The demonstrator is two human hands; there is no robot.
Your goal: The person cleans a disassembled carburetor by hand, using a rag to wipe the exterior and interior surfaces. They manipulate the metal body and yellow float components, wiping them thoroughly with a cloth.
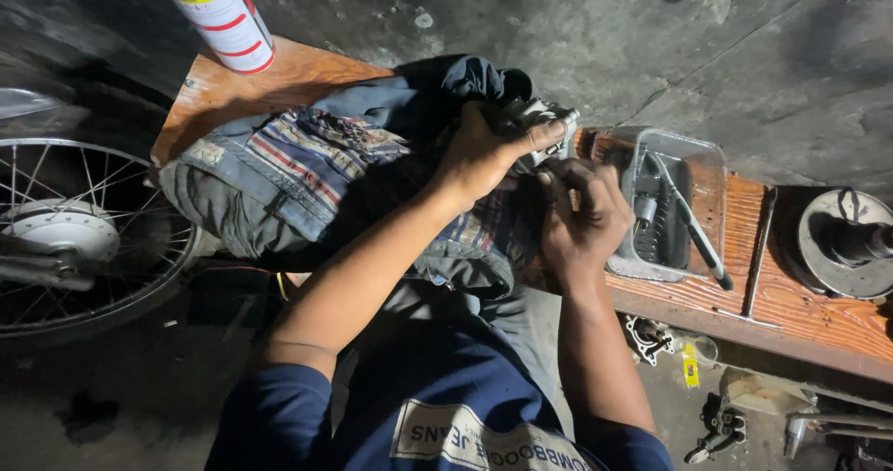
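Observation:
My left hand (484,150) grips a small grey metal engine part (539,122) over a wooden bench (800,304), thumb stretched across its side. Just below it, my right hand (581,215) is curled with its fingertips at the part's underside; whether it holds a small tool is hidden. Both hands rest on a heap of denim and striped cloth (298,169) that covers the bench's left half.
A clear plastic tray (693,159) holding a ribbed part and a long tool sits right of my hands. Farther right lie a T-shaped wrench (758,257) and a round metal clutch drum (842,243). A spoked wheel (79,238) stands at left, a white spray can (223,15) at top.

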